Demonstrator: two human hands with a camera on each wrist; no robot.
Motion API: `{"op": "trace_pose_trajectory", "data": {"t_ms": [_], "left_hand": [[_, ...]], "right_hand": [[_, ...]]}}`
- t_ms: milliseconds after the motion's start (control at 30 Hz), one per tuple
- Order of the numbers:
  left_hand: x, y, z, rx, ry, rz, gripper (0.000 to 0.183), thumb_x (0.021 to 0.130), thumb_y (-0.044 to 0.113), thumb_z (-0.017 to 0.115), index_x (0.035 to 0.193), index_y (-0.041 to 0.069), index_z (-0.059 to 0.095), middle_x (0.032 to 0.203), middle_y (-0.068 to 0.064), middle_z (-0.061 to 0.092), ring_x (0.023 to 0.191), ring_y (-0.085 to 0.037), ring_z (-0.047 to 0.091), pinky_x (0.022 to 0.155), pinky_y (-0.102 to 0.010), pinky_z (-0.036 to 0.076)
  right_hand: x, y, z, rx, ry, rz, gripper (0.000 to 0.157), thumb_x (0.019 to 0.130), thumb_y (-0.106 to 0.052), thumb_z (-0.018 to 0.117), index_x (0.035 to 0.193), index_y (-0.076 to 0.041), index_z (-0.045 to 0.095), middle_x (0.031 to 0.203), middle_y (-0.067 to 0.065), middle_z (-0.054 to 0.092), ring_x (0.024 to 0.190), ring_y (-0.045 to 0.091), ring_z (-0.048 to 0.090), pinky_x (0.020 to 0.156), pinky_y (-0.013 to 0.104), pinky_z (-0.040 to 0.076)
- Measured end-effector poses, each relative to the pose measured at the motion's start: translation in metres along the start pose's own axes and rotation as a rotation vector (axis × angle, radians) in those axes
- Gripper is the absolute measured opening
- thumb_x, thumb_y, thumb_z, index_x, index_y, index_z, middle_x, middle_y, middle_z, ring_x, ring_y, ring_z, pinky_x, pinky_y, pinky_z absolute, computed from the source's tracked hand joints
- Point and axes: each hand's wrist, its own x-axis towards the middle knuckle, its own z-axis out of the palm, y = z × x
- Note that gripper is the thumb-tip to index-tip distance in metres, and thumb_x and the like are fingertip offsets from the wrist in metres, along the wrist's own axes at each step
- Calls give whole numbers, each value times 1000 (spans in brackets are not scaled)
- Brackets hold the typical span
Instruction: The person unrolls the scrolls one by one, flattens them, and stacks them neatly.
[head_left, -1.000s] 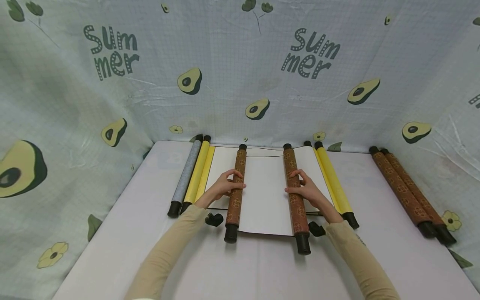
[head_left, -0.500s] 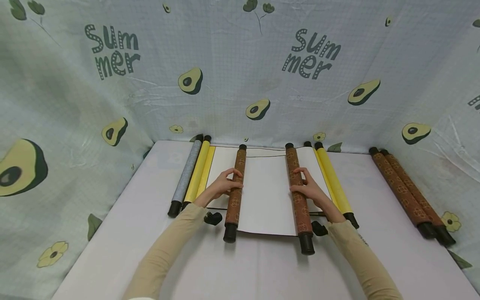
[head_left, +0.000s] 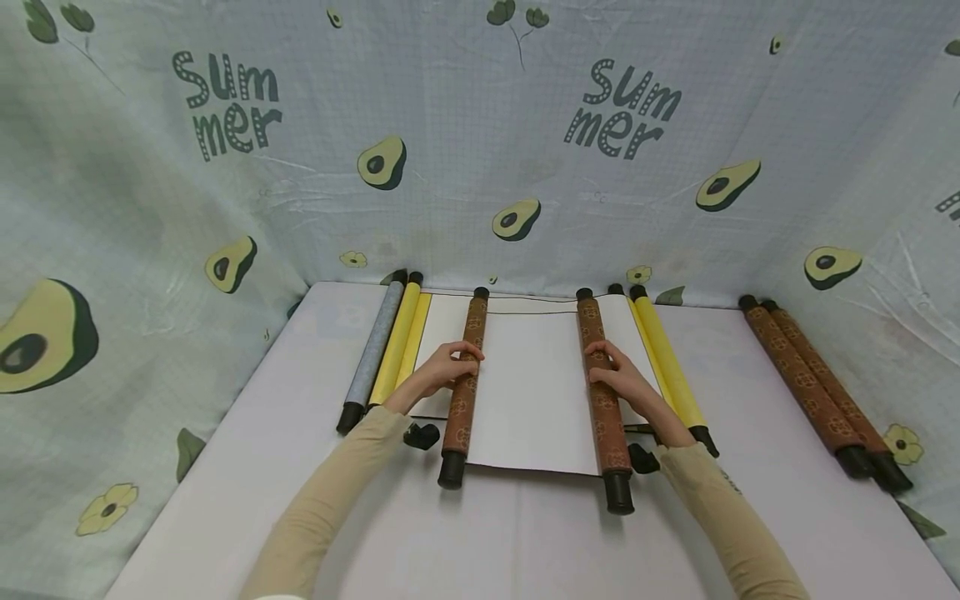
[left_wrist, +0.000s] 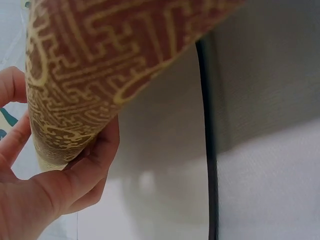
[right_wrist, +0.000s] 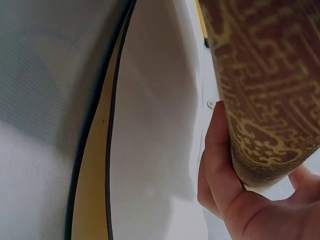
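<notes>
A brown, gold-patterned hanging scroll lies partly unrolled, its white sheet (head_left: 532, 392) stretched between two rolls with black end knobs. My left hand (head_left: 448, 367) grips the left roll (head_left: 461, 408) near its middle. The right roll (head_left: 609, 425) is held by my right hand (head_left: 626, 379), thumb and fingers around it. In the left wrist view, fingers curl under the patterned roll (left_wrist: 95, 75), above a black-edged white sheet. The right wrist view has the other roll (right_wrist: 275, 90) resting in the curled hand. The scroll overlaps another white sheet (head_left: 440, 333) beneath.
Yellow rolls (head_left: 396, 346) and a grey-blue roll (head_left: 373, 346) lie at left; another yellow roll (head_left: 669, 362) lies at right. Two brown scroll rolls (head_left: 802, 383) sit by the right edge. Small black lumps (head_left: 422, 436) flank the scroll. A printed curtain (head_left: 465, 108) stands behind the table.
The two brown rolls have moved further apart, the left one leftward and the right one rightward, with both hands holding them. More white sheet shows between them.
</notes>
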Motion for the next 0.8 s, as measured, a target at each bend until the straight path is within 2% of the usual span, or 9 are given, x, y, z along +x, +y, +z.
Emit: {"op": "trace_pose_trajectory", "data": {"t_ms": [233, 367, 500, 800], "left_hand": [[0, -2, 1, 3, 11, 39, 31, 81, 12, 64, 107, 1, 52, 114, -16, 47, 67, -13, 51, 51, -24, 46], [0, -1, 1, 7, 8, 46, 27, 81, 8, 62, 105, 1, 51, 116, -19, 45, 65, -13, 51, 47, -24, 44], [1, 0, 2, 5, 17, 41, 24, 81, 4, 60, 103, 1, 50, 111, -20, 47, 64, -14, 52, 46, -25, 44], [2, 0, 1, -3, 6, 46, 22, 83, 3, 57, 103, 2, 48, 109, -18, 45, 62, -14, 51, 45, -25, 43]], "right_hand": [[-2, 0, 2, -43, 28, -21, 48, 79, -12, 65, 118, -7, 36, 119, 21, 38, 91, 29, 45, 68, 31, 43], [-2, 1, 0, -70, 26, -9, 51, 81, -10, 61, 123, -9, 31, 125, 25, 33, 92, 31, 47, 67, 31, 43], [-2, 3, -2, -81, 15, 4, 54, 82, -10, 58, 126, -10, 27, 124, 27, 32, 88, 30, 48, 65, 31, 43], [-2, 1, -5, -112, 23, 5, 53, 82, -13, 54, 127, -14, 27, 128, 27, 29, 90, 32, 46, 65, 31, 42]]}}
